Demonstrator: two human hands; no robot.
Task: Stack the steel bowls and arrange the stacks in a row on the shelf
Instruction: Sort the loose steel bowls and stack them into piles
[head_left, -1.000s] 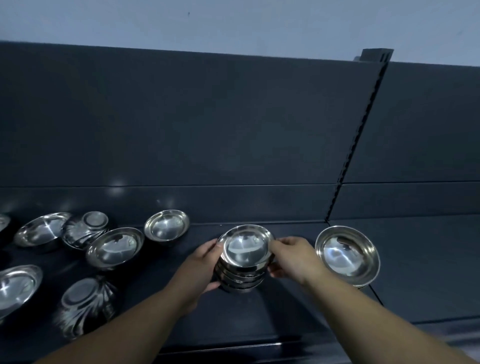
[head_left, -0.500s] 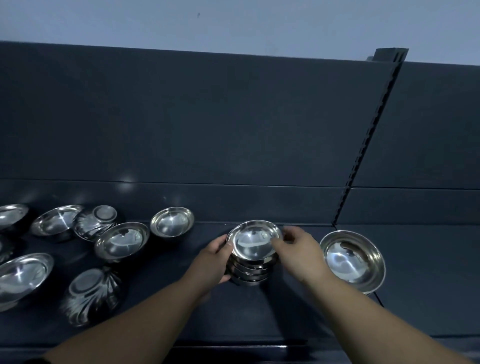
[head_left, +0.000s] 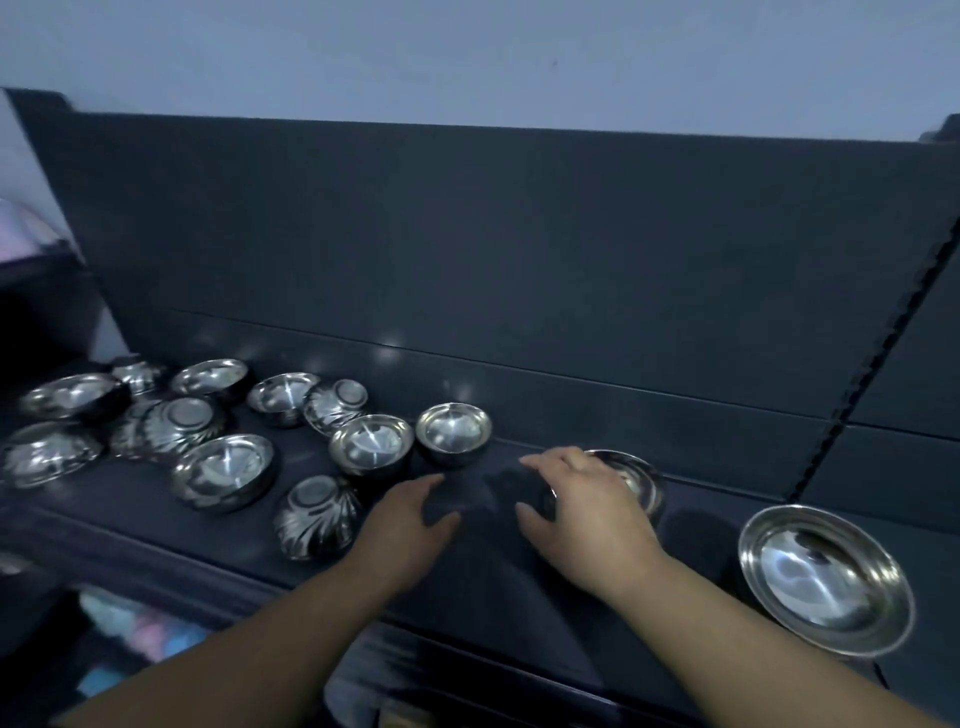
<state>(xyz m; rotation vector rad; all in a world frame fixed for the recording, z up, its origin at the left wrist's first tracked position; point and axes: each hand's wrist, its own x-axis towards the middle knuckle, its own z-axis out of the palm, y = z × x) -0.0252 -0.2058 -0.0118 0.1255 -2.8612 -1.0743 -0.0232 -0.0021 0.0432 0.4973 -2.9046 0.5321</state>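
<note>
Right of centre on the dark shelf (head_left: 493, 566), the stack of steel bowls (head_left: 638, 482) stands upright and mirror-bright, though only its top rim and right flank peek out from behind the right hand (head_left: 584, 514). That hand hangs in front of the stack, fingers (head_left: 540, 460) spread and loosely curved, thumb apart, nothing between them. Whether it touches the steel, I cannot tell. The left hand (head_left: 410, 525) is just beside it, low over the shelf, fingers relaxed and gently bent, gripping nothing. Past its fingertips stand a small upright bowl (head_left: 453, 428) and a second upright bowl (head_left: 371, 442), side by side. An upside-down fluted bowl (head_left: 317, 517) lies just left of that hand. Far right, a wide shallow bowl (head_left: 826, 579) sits alone near the front edge. More loose bowls (head_left: 223, 467) crowd the left end, some upright, some face down.
</note>
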